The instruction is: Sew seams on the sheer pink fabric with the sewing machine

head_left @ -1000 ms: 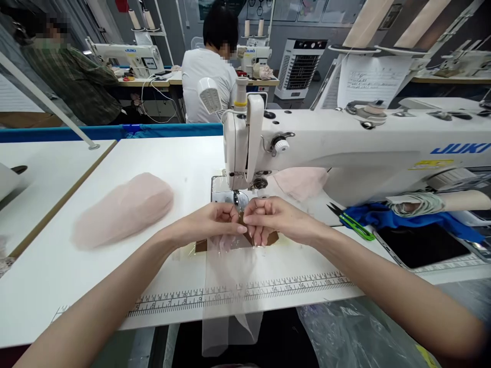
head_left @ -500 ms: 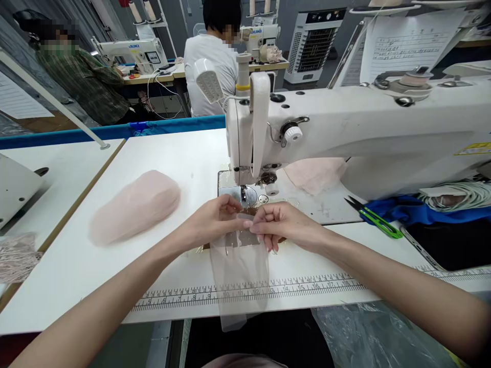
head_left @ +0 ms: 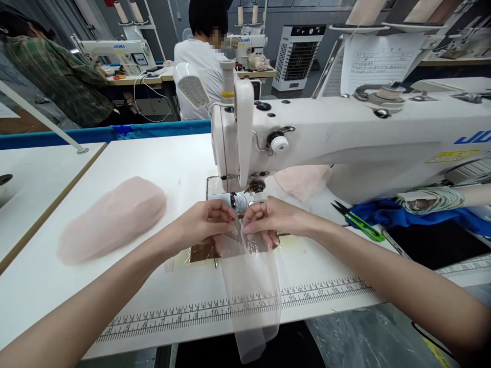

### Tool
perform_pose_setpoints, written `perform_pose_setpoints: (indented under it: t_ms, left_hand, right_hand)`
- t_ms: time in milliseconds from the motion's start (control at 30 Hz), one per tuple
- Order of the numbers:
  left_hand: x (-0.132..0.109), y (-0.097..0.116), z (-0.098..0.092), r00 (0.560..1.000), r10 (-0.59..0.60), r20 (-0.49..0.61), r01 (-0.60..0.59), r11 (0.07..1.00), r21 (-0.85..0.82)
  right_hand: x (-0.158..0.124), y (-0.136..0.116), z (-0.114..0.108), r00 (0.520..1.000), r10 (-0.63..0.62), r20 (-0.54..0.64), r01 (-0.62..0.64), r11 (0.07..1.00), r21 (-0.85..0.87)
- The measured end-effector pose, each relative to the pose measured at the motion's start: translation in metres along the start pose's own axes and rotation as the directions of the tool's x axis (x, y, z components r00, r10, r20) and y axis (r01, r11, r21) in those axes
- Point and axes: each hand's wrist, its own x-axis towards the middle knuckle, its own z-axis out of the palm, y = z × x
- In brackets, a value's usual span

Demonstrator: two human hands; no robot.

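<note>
A strip of sheer pale fabric point(head_left: 251, 286) hangs from my two hands over the table's front edge, its lower end folded. My left hand point(head_left: 205, 222) pinches its upper left part between thumb and fingers. Close beside it, my right hand point(head_left: 270, 220) grips the upper right part, its fingers curled. Both hands are just in front of the presser foot point(head_left: 233, 200) of the white sewing machine point(head_left: 337, 122). I cannot tell whether the fabric's top edge touches the foot.
Sheer pink pieces point(head_left: 115, 217) lie to the left, and another pink piece point(head_left: 303, 180) lies behind the needle area. Green thread snips point(head_left: 360, 222) rest at right beside blue cloth point(head_left: 399, 214). A printed ruler point(head_left: 184, 317) runs along the front edge. Two people sit at machines beyond.
My hands have moved slightly apart, with the fabric stretched between them. The strip hangs a little lower and further right. The whole view has shifted as my head turned.
</note>
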Motion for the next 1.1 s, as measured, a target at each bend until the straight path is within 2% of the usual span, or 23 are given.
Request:
perform_pose_setpoints:
  t_ms: [100, 167, 267, 400, 500, 600, 767, 900, 1100]
  left_hand:
    - [0.001, -0.002, 0.0, 1.0, 0.012, -0.008, -0.012, 1.0, 0.004]
    - [0.002, -0.007, 0.002, 0.993, 0.079, -0.083, -0.068, 0.989, 0.131]
    - [0.004, -0.017, 0.009, 0.954, 0.212, -0.213, -0.129, 0.929, 0.347]
    - [0.005, -0.026, 0.019, 0.914, 0.327, -0.239, -0.197, 0.874, 0.443]
    - [0.003, -0.027, 0.023, 0.897, 0.376, -0.234, -0.238, 0.855, 0.46]
    - [0.001, -0.03, 0.025, 0.847, 0.463, -0.262, -0.281, 0.807, 0.52]
    - [0.001, -0.036, 0.027, 0.72, 0.634, -0.283, -0.322, 0.665, 0.674]
    - [0.002, -0.037, 0.029, 0.675, 0.693, -0.253, -0.327, 0.588, 0.74]
    - [0.002, -0.039, 0.031, 0.61, 0.754, -0.246, -0.374, 0.547, 0.749]
  right_hand:
    - [0.004, 0.002, 0.003, 0.993, -0.054, -0.109, 0.051, 0.998, -0.028]
    - [0.003, 0.007, 0.008, 0.973, -0.115, -0.199, 0.098, 0.991, -0.09]
    - [-0.001, 0.018, 0.017, 0.919, -0.252, -0.303, 0.178, 0.951, -0.252]
    - [-0.005, 0.026, 0.025, 0.822, -0.47, -0.32, 0.272, 0.819, -0.505]
    - [-0.005, 0.027, 0.027, 0.785, -0.527, -0.326, 0.283, 0.772, -0.569]
    - [-0.003, 0.028, 0.027, 0.77, -0.552, -0.32, 0.29, 0.75, -0.594]
    - [-0.004, 0.028, 0.028, 0.768, -0.565, -0.3, 0.268, 0.71, -0.651]
    - [-0.005, 0.027, 0.03, 0.777, -0.569, -0.271, 0.285, 0.701, -0.654]
    - [-0.004, 0.028, 0.03, 0.754, -0.598, -0.27, 0.313, 0.689, -0.653]
